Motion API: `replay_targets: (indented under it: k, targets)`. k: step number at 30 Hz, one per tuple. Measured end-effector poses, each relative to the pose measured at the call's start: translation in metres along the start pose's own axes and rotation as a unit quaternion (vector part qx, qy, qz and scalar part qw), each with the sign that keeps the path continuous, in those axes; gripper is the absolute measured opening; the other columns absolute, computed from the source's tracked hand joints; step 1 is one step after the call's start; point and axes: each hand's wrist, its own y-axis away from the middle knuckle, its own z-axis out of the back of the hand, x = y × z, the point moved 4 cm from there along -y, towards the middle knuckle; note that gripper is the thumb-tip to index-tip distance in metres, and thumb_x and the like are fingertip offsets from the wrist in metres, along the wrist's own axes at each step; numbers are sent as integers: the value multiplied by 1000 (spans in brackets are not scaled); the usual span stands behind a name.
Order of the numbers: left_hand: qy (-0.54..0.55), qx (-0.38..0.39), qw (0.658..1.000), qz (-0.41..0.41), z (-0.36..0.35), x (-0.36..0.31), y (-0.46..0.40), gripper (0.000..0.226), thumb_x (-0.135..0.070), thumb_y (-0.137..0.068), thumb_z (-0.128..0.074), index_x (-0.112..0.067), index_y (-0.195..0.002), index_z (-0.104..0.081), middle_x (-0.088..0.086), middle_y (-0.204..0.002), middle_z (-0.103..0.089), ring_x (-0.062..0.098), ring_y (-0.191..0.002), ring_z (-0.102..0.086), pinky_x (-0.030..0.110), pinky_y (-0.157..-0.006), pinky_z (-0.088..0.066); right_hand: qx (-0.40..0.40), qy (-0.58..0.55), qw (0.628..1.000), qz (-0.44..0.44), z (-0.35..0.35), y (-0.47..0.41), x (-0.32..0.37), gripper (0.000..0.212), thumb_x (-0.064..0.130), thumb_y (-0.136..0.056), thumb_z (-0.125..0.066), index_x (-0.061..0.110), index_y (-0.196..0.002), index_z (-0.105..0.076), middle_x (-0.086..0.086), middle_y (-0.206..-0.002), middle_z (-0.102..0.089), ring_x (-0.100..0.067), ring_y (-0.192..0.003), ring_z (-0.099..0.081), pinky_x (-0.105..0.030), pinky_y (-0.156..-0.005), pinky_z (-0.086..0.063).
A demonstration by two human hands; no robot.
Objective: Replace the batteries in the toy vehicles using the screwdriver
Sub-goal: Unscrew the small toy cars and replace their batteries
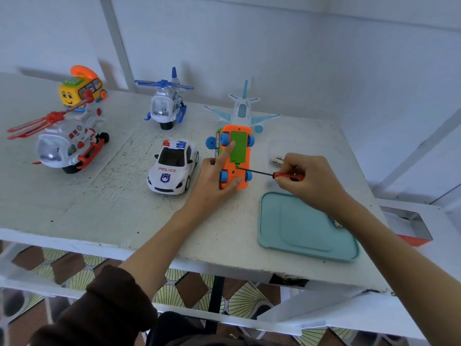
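Teal tray holds nothing; right hand grips screwdriver, left hand steadies orange toy

police car: "POLICE" in red on hood | battery: label partly legible, "…right"

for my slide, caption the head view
Left hand steadies upturned orange toy car; right hand drives screwdriver into its green battery cover.

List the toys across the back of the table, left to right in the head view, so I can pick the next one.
Yellow bus phone toy → blue helicopter → light blue plane.
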Motion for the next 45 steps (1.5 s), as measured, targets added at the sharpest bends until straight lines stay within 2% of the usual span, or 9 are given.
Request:
replay_targets:
  k: [4, 9, 15, 22, 33, 38, 41, 43, 45]
  targets:
    - [-3, 0, 1000, -4, 0, 0, 0, 73, -18, -91, -62, -45, -137, -12, -17, -95, -35, 15, -93, -45, 0, -81, -32, -15, 10, 1000, 5, 2, 0, 2, 17, 8, -74, -68, 9, -62, -56, 5, -53, -53, -16, -52, -43, -29, -55, -37]
    - [-9, -3, 1000, -7, 0, -2, 1, 74, -20, -92, -62, -48, -136, -10, -17, -95, -35, 17, -94, -47, 7, -81, -36, -18, 12, 1000, 8, 2, 0, 2, 17, 7, -73, -68, 8, -62, -55, 5, -53, -52, -13, -51, -41, -29, -54, -37]
    - [-8, -7, 1000, -11, 1, -2, 1, 74, -17, -91, -63, -45, -136, -12, -17, -93, -34, 14, -90, -45, -1, -79, -32, -24, 5, 1000, 5, 3, -1, 1, 18, 8, -72, -69, 10, -61, -55, 7, -53, -52, -12, -50, -40, -28, -54, -36]
    - [-7, -2, 1000, -7, 0, -1, 0, 74, -17, -91, -63, -42, -139, -12, -18, -95, -34, 17, -93, -46, 6, -82, -34, -12, 23, 1000, 15, 2, -1, 3, 16, 12, -72, -67, 9, -62, -55, 1, -53, -54, -16, -51, -42, -33, -53, -40]
    - [-2, 5, 1000, -8, -1, 0, 1, 72, -20, -91, -62, -41, -140, -13, -18, -97, -34, -1, -90, -41, -3, -79, -31, -7, 32, 999, 5, 2, -1, 7, 20, 8, -73, -67, 13, -61, -52, 3, -53, -52, -12, -50, -40, -28, -54, -36]
    - [-8, 1, 1000, -16, -1, 0, 2, 73, -20, -91, -62, -42, -140, -12, -3, -97, -40, -3, -90, -40, -4, -79, -28, -3, 44, 999, 7, 3, -1, 12, 20, 9, -74, -67, 14, -61, -51, 4, -54, -52, -12, -50, -40, -28, -54, -36]
    - [-20, -3, 999, -28, -2, 2, 1, 73, -20, -92, -62, -41, -141, -12, 3, -100, -43, -3, -85, -39, -3, -78, -29, 4, 16, 998, -54, 3, -3, 14, 24, 22, -84, -63, 10, -65, -54, 0, -58, -57, -11, -51, -46, -26, -55, -39]
    - [-33, -4, 999, -40, -2, 3, 1, 73, -22, -92, -61, -39, -142, -11, 7, -103, -45, 3, -81, -36, -2, -78, -28, 45, 6, 988, -147, 3, -6, 8, 39, 33, -93, -47, 12, -61, -52, -1, -50, -56, -12, -47, -48, -25, -52, -41]
    - [-39, -2, 998, -45, -2, 4, 1, 72, -23, -92, -61, -38, -142, -11, 7, -104, -44, 5, -86, -36, -2, -79, -27, 81, 21, 978, -189, 2, -7, 3, 43, 28, -96, -38, 9, -62, -56, 4, -38, -52, -13, -43, -48, -24, -50, -43]
